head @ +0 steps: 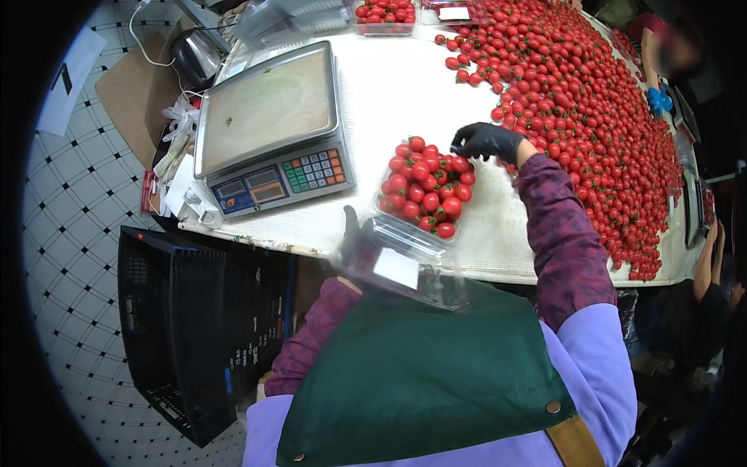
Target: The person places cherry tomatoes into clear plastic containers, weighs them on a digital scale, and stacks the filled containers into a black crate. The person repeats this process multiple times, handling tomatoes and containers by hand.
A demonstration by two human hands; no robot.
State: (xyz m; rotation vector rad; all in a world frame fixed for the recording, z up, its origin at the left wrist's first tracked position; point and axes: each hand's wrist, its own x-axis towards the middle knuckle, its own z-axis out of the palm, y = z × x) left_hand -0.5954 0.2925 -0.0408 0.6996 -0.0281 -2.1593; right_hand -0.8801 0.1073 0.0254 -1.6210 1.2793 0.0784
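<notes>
A clear plastic clamshell box filled with cherry tomatoes (429, 190) sits near the table's front edge. Its clear lid (402, 262) hangs open toward me and bears a white label. Behind the lid is my left hand (356, 245), dark-gloved and blurred; whether it grips the lid cannot be told. My right hand (487, 142), in a black glove, is at the box's upper right corner, fingers bent, with nothing plainly held. A large heap of loose cherry tomatoes (583, 128) spreads over the right side of the white table (391, 87).
A digital scale with a metal tray (268, 111) stands at the left. Behind are a filled tomato box (385, 14) and stacked clear containers (292, 20). A black crate (198, 327) is on the floor. People (659, 99) are at the table's far right.
</notes>
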